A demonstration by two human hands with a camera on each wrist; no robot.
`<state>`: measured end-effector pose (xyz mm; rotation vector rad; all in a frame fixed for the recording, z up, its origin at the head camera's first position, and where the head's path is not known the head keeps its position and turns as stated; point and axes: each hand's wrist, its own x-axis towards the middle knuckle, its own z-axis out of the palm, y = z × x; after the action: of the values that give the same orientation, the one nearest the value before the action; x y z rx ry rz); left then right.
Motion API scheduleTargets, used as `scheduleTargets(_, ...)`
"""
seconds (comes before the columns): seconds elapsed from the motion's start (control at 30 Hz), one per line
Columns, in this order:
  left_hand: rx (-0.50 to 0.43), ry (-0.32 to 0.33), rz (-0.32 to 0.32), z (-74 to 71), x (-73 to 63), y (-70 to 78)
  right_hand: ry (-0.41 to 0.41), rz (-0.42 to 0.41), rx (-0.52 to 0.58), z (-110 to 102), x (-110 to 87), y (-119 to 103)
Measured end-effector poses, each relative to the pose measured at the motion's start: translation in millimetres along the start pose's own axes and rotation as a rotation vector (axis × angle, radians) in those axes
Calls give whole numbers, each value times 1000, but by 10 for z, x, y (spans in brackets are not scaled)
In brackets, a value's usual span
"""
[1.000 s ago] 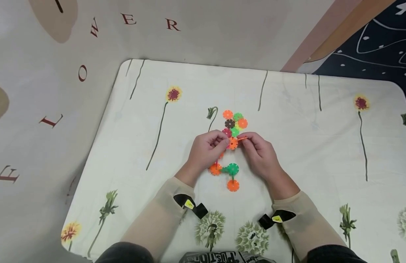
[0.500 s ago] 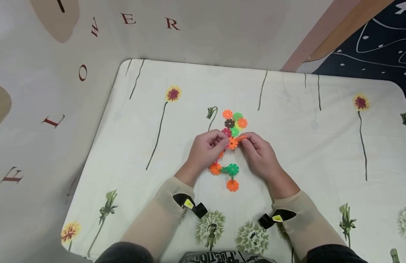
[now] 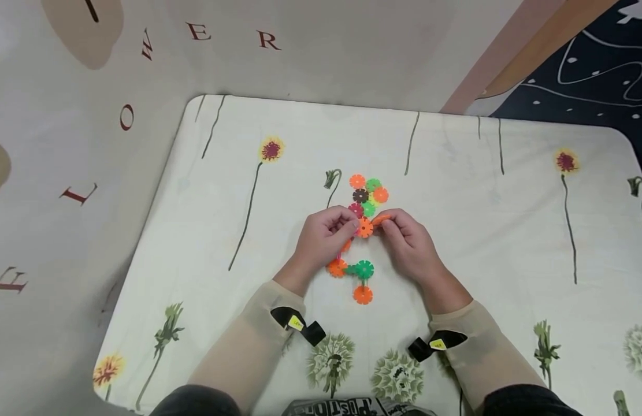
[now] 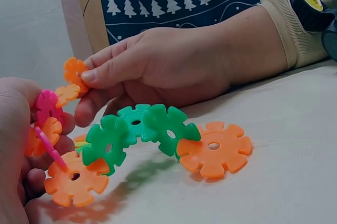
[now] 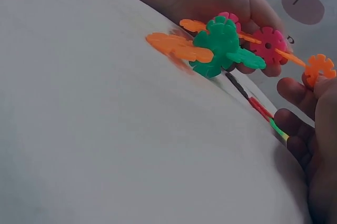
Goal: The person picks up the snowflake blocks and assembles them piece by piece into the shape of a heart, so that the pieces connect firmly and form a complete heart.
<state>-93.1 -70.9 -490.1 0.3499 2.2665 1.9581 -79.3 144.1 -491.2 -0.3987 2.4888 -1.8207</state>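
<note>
My left hand [image 3: 323,238] grips a chain of notched plastic discs by a pink disc [image 4: 48,107]. From there the chain runs through orange discs to two upright green discs [image 4: 169,130] and a third between them. It ends in an orange disc [image 4: 215,149] low over the tablecloth. My right hand [image 3: 409,245] pinches another orange disc [image 5: 320,70] between thumb and forefinger. That disc meets the edge of the chain's flat orange disc [image 4: 67,95], which sticks out from the pink one. My left fingertips are partly hidden behind the discs.
Loose discs lie just beyond my hands: an orange disc [image 3: 357,181], a dark brown disc [image 3: 360,196], a green disc [image 3: 373,185] and several more. They rest on a white flower-print tablecloth [image 3: 466,231]. A printed wall [image 3: 341,63] stands along the table's far edge.
The orange disc in my right fingers has turned from nearly edge-on to showing more of its face. Both hands stay almost in place; the head view has shifted slightly.
</note>
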Motion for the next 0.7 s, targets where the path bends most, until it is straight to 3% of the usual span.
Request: scheduleTargets(0.7,-31,-40,-5,-24,18,-16,9,-74,-92,13,-7,24)
